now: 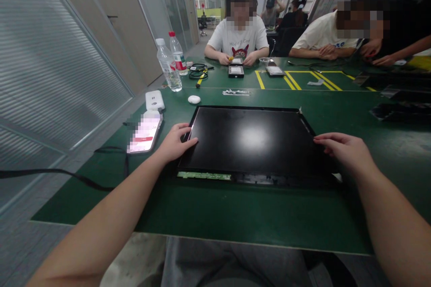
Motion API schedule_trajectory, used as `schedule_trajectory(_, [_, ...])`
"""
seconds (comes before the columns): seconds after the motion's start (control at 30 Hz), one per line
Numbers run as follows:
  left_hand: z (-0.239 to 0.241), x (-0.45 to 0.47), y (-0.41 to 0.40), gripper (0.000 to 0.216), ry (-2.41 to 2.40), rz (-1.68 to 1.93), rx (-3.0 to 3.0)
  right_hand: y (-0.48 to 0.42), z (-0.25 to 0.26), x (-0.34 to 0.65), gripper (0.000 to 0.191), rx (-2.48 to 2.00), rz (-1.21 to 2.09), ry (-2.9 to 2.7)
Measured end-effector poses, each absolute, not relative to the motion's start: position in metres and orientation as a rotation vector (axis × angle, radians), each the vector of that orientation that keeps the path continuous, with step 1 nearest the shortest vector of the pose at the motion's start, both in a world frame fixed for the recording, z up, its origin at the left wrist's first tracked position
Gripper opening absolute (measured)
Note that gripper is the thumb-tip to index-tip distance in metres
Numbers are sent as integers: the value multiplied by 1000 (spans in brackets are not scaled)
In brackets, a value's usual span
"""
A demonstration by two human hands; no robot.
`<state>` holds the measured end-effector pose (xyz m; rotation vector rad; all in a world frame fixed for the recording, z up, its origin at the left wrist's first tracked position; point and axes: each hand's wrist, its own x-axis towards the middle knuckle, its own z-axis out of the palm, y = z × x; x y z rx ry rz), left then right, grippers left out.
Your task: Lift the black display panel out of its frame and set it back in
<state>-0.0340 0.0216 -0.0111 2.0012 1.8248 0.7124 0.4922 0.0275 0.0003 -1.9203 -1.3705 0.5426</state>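
Observation:
A large black display panel (pixel 251 139) lies flat on the green table (pixel 235 210) in front of me, with a thin green circuit strip (pixel 204 175) along its near edge. My left hand (pixel 175 143) rests on the panel's left edge, fingers curled over the rim. On the right edge lies my right hand (pixel 346 152), fingers stretched flat and pointing left. Neither hand lifts the panel.
A lit phone (pixel 145 134) and a white power bank (pixel 155 100) lie left of the panel, with a black cable (pixel 67 174) trailing off the table. Two water bottles (pixel 169 68) stand further back. Across the table, other people work on small devices (pixel 236 71).

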Motion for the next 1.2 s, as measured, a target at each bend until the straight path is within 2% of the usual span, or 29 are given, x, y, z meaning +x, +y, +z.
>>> schedule_trajectory(0.3, [-8,-31,19,66,1799,724,1985,21,16,479,32,-1928,692,-1213])
schedule_trajectory(0.67, [-4,-29,18,66,1779,737,1986,22,15,480,35,-1963,668,-1244])
schedule_trajectory(0.97, [-5,-30,19,64,1789,698,2026,21,15,479,27,-1958,646,-1227])
schedule_trajectory(1.2, [-7,-27,18,61,1798,699,2062,21,15,477,28,-1967,629,-1233])
